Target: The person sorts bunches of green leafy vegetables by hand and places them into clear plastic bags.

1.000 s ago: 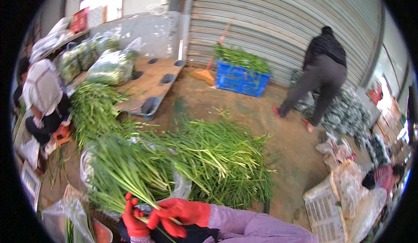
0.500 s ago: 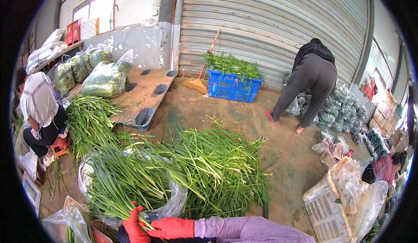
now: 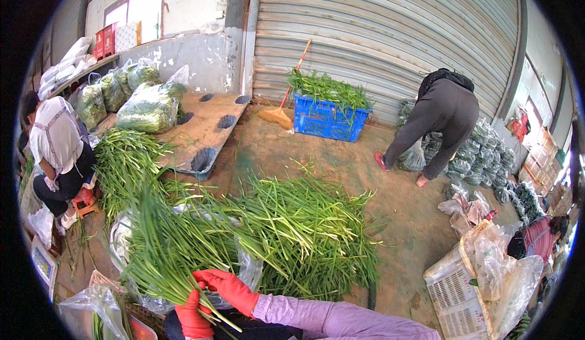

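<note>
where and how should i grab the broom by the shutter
Probably by the upper handle, coming from the front left: the broom slants up with its head on the floor, and the blue crate stands close on its right.

A wide heap of greens [image 3: 304,230] is filling the space ahead of the hands, blocking any low forward path, while the air above it is leaving room to pass over. A bunch of stalks [image 3: 163,267] is sticking out from the left hand [image 3: 194,317], obstructing that side, and a plastic bag [image 3: 100,309] is crowding the space farther left. Rightward, bare floor [image 3: 402,236] is running between the heap and a white crate [image 3: 457,300], and is continuing behind the heap toward a blue crate [image 3: 329,117].
</note>
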{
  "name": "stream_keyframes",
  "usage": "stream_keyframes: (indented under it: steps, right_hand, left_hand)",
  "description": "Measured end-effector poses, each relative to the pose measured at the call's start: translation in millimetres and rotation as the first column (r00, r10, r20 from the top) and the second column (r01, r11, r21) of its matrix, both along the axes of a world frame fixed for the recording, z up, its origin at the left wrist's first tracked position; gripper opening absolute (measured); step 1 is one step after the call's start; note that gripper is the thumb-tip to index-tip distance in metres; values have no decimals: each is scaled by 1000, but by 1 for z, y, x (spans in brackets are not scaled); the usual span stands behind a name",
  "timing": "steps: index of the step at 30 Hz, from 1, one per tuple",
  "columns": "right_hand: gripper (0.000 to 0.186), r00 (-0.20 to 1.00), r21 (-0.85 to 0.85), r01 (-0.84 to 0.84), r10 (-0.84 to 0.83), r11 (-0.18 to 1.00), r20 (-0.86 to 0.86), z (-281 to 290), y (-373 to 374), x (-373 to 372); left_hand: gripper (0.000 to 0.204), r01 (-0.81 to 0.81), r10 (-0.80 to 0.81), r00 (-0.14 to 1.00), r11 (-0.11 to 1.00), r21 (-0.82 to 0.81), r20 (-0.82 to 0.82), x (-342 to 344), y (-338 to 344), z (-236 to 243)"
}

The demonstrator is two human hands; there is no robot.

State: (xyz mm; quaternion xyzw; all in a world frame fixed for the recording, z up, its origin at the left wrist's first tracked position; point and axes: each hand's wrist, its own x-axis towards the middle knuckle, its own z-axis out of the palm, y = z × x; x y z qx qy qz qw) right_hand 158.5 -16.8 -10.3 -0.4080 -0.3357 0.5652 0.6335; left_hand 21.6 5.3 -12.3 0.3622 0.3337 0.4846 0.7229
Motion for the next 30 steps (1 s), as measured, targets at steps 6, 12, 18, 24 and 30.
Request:
stream_keyframes:
  steps: [6,12,18,24,30]
  right_hand:
    - [42,969,-5,-47,46,999,242,-5,-10,-2]
    - [28,931,-113,23,20,993,364,-2,-5,-7]
    - [35,974,-136,31,0,990,226,1,-3,0]
    - [36,958,-62,46,-27,997,284,-16,-6,-12]
    - [33,999,-259,-40,32,965,-35,9,-7,-13]
  left_hand:
    - [20,-60,58,998,997,-40,-34,4,3,-9]
    - [16,-73,70,986,997,-13,-152,3,2,-15]
    - [18,-100,101,995,995,16,-11,8,-3,-4]
    - [14,-151,149,974,989,2,-168,17,-8,3]
    - [23,-156,156,987,988,15,-43,0,-1,-7]
